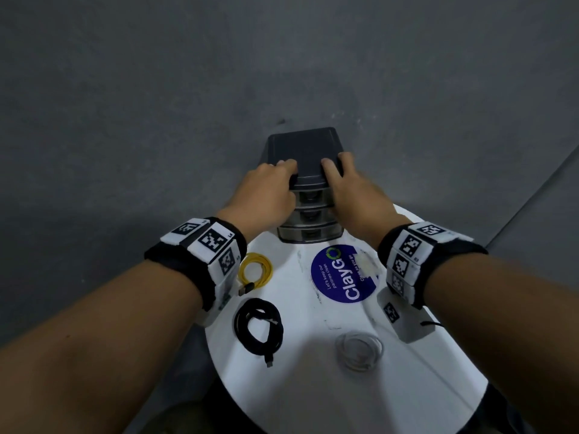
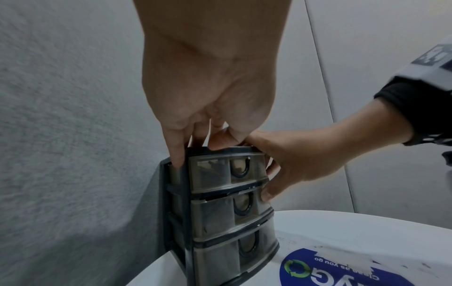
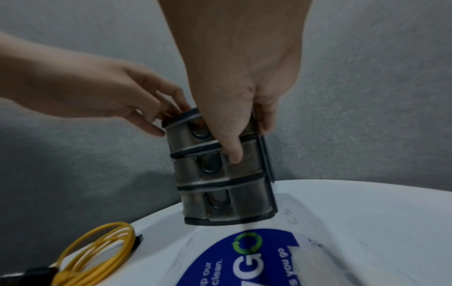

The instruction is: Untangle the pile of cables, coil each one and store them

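Note:
A dark grey drawer unit with three smoky see-through drawers, all pushed in, stands at the far edge of the round white table. My left hand grips its top left corner and my right hand grips its top right corner. In the left wrist view the left hand's fingers reach over the unit's top edge. The right wrist view has my right thumb pressed on the unit's front. A yellow coiled cable, a black coiled cable and a clear coiled cable lie on the table.
A round blue sticker marks the table just in front of the drawer unit. Grey carpet surrounds the table, with a seam running along the right. The yellow coil lies near my left wrist.

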Action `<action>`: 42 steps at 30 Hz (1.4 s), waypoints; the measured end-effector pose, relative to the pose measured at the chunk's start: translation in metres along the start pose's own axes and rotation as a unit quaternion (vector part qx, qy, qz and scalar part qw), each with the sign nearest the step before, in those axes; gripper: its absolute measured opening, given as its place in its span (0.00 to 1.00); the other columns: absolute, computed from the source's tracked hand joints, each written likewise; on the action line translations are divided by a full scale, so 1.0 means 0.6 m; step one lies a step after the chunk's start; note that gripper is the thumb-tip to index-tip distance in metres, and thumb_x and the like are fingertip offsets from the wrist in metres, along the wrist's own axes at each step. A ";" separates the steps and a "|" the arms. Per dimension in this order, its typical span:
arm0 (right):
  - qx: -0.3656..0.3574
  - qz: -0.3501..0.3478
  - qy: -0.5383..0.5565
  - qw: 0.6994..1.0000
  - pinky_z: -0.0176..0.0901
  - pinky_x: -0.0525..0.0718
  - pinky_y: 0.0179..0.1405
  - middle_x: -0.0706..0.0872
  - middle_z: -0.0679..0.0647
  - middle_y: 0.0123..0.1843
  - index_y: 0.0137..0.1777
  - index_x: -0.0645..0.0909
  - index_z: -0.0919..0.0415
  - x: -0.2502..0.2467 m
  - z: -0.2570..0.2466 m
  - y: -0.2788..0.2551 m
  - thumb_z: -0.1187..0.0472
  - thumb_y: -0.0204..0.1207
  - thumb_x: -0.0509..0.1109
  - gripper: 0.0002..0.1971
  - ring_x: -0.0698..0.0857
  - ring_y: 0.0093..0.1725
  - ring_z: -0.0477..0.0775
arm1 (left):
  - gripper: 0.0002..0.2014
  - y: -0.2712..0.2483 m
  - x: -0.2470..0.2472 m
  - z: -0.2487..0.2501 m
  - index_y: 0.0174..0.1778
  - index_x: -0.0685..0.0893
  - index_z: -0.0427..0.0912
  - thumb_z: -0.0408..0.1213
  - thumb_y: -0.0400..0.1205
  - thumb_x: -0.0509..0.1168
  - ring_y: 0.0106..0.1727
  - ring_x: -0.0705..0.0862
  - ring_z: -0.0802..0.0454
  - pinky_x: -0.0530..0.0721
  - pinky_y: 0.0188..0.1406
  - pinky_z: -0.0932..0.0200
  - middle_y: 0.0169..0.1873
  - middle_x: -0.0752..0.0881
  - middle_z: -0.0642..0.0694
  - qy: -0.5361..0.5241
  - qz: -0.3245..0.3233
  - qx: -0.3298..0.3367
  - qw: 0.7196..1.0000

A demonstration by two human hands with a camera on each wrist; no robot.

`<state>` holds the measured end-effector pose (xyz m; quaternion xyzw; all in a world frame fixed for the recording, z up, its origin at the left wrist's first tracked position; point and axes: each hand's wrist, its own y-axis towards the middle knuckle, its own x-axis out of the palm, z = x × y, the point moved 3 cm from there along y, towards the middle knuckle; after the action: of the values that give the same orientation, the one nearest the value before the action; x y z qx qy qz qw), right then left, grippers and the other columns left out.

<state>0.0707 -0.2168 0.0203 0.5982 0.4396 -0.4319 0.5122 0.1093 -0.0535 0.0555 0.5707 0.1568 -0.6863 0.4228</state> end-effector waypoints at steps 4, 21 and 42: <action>0.019 -0.004 -0.033 0.999 0.55 0.84 0.41 0.60 0.65 0.76 0.77 0.59 0.57 0.009 -0.011 0.011 0.75 0.72 0.74 0.38 0.83 0.47 0.68 | 0.13 -0.001 -0.004 0.001 0.62 0.80 0.44 0.30 0.82 0.61 0.48 0.83 0.39 0.83 0.43 0.46 0.52 0.86 0.41 0.004 0.004 -0.007 1.000; 0.014 -0.007 0.015 1.000 0.57 0.86 0.38 0.64 0.63 0.72 0.70 0.61 0.51 -0.006 -0.003 -0.004 0.75 0.69 0.76 0.37 0.83 0.36 0.68 | 0.04 -0.020 -0.055 0.039 0.48 0.83 0.50 0.41 0.82 0.63 0.49 0.79 0.46 0.84 0.44 0.48 0.50 0.78 0.50 0.077 0.018 0.011 0.997; -0.006 0.011 0.109 0.994 0.54 0.87 0.51 0.64 0.54 0.75 0.74 0.66 0.50 -0.016 0.016 -0.026 0.66 0.68 0.82 0.38 0.85 0.52 0.64 | 0.20 -0.057 0.117 0.037 0.71 0.78 0.42 0.33 0.81 0.63 0.35 0.83 0.49 0.77 0.24 0.66 0.47 0.86 0.45 0.081 -0.425 -0.050 0.900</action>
<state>0.0527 -0.2255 0.0251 0.6433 0.4890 -0.3559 0.4695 0.0696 -0.0766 -0.0112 0.4816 0.4517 -0.7437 0.1049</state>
